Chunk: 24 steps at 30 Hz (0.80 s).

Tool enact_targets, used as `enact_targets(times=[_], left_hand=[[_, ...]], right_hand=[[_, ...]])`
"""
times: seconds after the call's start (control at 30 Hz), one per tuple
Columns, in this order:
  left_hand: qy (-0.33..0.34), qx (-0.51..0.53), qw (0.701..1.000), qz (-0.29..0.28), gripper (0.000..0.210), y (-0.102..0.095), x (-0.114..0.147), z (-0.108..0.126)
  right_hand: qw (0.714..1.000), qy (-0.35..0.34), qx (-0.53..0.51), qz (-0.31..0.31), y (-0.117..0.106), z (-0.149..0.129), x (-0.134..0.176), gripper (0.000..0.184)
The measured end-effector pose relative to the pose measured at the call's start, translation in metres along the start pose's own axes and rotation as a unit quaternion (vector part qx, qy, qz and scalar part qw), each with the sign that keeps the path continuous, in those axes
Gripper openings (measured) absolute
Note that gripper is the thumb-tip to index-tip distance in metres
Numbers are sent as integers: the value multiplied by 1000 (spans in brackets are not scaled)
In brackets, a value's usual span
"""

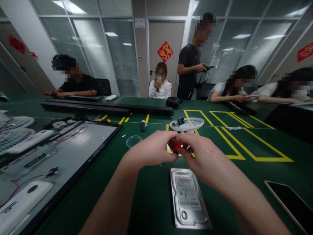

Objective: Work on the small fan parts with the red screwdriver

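Observation:
A small red-handled screwdriver is pinched between my two hands, above the far end of a hard drive. My left hand is closed at its left side, thumb and fingers curled toward it. Closed from the right, my right hand has its thumb and fingertips on the red handle. A thin dark shaft points down to the drive's far left corner; its tip is hard to make out. The silver hard drive lies flat, label up, on the green table. Tiny screws lie left of it.
A clear round dish and a white fan grille lie beyond my hands. On the left is a large panel with parts on it. A phone lies right. Several people are around the table's far side.

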<state>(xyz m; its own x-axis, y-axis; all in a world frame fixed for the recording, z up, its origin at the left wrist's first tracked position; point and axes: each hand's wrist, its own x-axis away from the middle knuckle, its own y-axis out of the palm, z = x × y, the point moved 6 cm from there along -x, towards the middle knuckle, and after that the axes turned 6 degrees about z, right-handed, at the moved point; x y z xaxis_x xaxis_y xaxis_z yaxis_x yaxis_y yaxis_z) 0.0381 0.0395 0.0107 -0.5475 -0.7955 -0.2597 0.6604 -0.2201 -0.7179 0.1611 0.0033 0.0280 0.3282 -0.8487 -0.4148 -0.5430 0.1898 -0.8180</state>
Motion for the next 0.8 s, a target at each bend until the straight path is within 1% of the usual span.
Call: enact_targets(times=[0.07, 0.2, 0.3, 0.43, 0.53, 0.67, 0.73, 0.8], left_hand=[[-3, 2, 1000, -3, 37, 0, 0, -1], [-25, 27, 999, -9, 39, 2, -1, -6], [-16, 21, 1000, -8, 37, 1, 0, -3], [6, 1, 1000, 2, 38, -1, 1, 1], [-5, 9, 1000, 5, 39, -1, 0, -2], [-31, 18, 999, -2, 41, 0, 0, -5], [-21, 14, 1000, -1, 40, -1, 0, -2], [-3, 6, 1000, 4, 36, -3, 0, 2]], right_hand=[[1000, -1, -2, -3, 0, -1, 0, 25], [1000, 7, -14, 2, 0, -2, 0, 19], [1000, 8, -1, 10, 0, 0, 0, 19], [1000, -2, -12, 12, 1, 1, 0, 27], [999, -2, -37, 13, 0, -1, 0, 29], [1000, 12, 0, 11, -1, -1, -1, 18], [1000, 9, 11, 12, -1, 0, -1, 17], [1000, 2, 6, 12, 0, 1, -1, 22]])
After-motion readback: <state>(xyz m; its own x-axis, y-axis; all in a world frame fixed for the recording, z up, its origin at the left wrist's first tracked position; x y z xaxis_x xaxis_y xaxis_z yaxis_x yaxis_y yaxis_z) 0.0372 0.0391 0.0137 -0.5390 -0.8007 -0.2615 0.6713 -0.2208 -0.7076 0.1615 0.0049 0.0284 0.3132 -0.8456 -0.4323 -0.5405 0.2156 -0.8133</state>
